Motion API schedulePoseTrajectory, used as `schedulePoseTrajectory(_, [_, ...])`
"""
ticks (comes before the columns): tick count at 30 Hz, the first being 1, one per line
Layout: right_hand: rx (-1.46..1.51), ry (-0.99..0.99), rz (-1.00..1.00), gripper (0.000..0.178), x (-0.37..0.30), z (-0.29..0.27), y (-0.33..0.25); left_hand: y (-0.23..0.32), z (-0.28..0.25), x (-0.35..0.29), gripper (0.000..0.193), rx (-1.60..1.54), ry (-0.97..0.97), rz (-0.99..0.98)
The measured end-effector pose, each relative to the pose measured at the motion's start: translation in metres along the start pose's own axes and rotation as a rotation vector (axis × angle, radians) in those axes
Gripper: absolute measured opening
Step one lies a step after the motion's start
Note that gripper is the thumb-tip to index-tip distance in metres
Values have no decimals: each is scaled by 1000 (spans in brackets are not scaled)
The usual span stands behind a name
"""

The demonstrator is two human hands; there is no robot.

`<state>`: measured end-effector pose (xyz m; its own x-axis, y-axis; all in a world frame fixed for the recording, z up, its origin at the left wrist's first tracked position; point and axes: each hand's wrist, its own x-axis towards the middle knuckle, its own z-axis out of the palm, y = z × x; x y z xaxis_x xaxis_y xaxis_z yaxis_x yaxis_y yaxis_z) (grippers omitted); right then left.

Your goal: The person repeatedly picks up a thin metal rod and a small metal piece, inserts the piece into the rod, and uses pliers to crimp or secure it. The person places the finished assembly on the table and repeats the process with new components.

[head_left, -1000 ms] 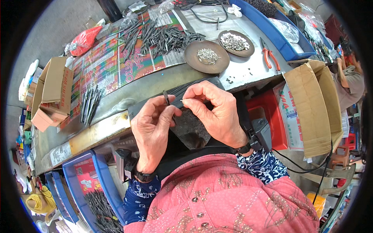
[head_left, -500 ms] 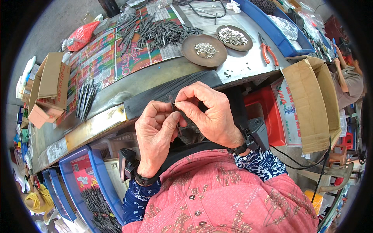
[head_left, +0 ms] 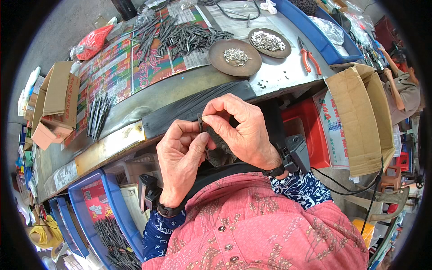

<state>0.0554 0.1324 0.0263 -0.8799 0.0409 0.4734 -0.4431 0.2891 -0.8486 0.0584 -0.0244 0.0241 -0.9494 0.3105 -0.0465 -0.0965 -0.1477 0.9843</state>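
Observation:
In front of my body, just off the table's near edge, my left hand [head_left: 181,150] is closed on a thin dark strip [head_left: 200,124], held roughly upright between thumb and fingers. My right hand [head_left: 245,135] pinches thumb and forefinger at the strip's upper end; whatever tiny thing may be between those fingertips is too small to make out. Beyond my hands stands a brown dish [head_left: 215,60] with small silvery pins [head_left: 236,57]. Beside it a second brown dish [head_left: 280,54] holds small pale round pieces [head_left: 267,41].
Red-handled pliers [head_left: 308,60] lie right of the dishes. Dark strips [head_left: 189,39] are heaped on the table, with a smaller bundle [head_left: 99,116] at left. A cardboard box [head_left: 357,119] stands at right; a blue crate [head_left: 112,193] with dark strips sits lower left. Another person [head_left: 402,92] is at far right.
Both hands stay almost in place. The left fingers and the dark strip have shifted very slightly, while the right pinch stays at the strip's upper end.

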Motion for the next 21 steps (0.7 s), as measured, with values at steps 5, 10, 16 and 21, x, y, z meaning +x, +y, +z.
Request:
schedulePoseTrajectory(5, [-9,2,-13,7,0,1,2,-2,2,-1,14,50,33,37])
schedulePoseTrajectory(10, [-57,12,-56,8,0,2,5,-8,4,-1,15,236,107,165])
schedulePoseTrajectory(16, [-117,19,-96,9,1,1,5,-14,6,0,18,488,170,347])
schedulePoseTrajectory(21, [5,22,6,7,-1,2,5,-14,5,1,17,488,194,350])
